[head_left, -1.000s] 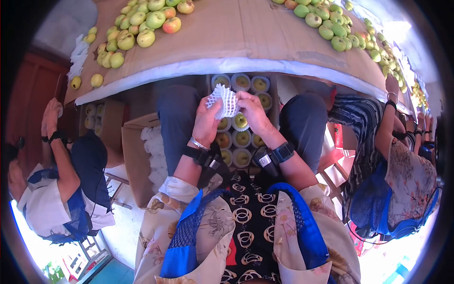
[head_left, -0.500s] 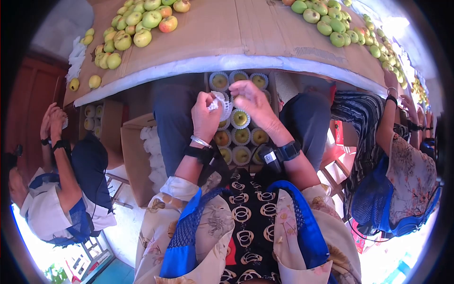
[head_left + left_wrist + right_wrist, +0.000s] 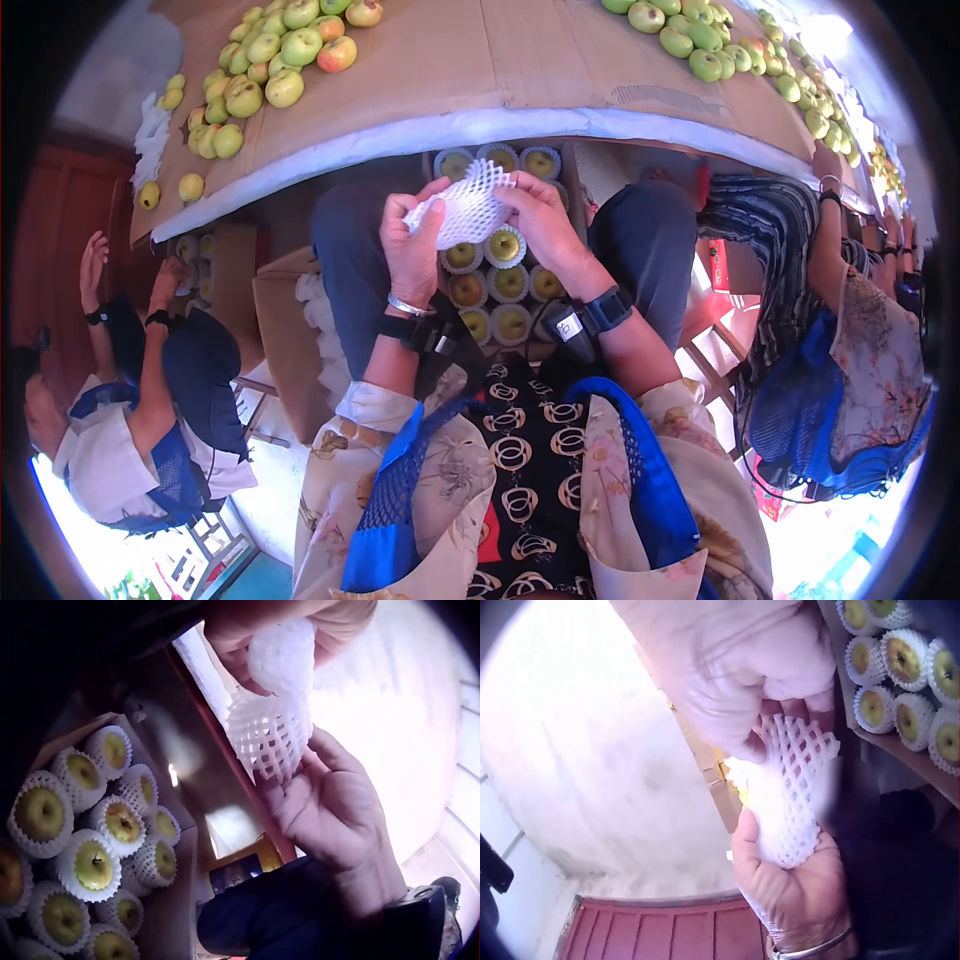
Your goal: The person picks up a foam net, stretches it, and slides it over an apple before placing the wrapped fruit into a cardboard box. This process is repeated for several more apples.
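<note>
Between both hands, above a box of apples, is a white foam net sleeve (image 3: 466, 208), spread wide in the head view. My left hand (image 3: 411, 243) grips its left end, thumb on the near side. With fingers and thumb, my right hand (image 3: 543, 221) pinches the upper right edge. In the left wrist view the sleeve (image 3: 271, 731) has a bunched part and an open mesh part. The right wrist view shows the sleeve (image 3: 784, 795) cupped by the left hand (image 3: 791, 892), with the right hand (image 3: 735, 675) at its mesh edge. Whether anything lies inside is unclear.
Sleeved apples (image 3: 505, 246) sit in rows in the box below. Loose apples (image 3: 284, 88) lie on the cardboard-covered table (image 3: 480, 60). A carton (image 3: 285, 345) with white sleeves stands at the left. People sit on both sides.
The right hand, apart from the sleeve half a second ago, has taken hold of it again. The sleeve is now spread wider between the hands. The person at the left has moved their hands apart.
</note>
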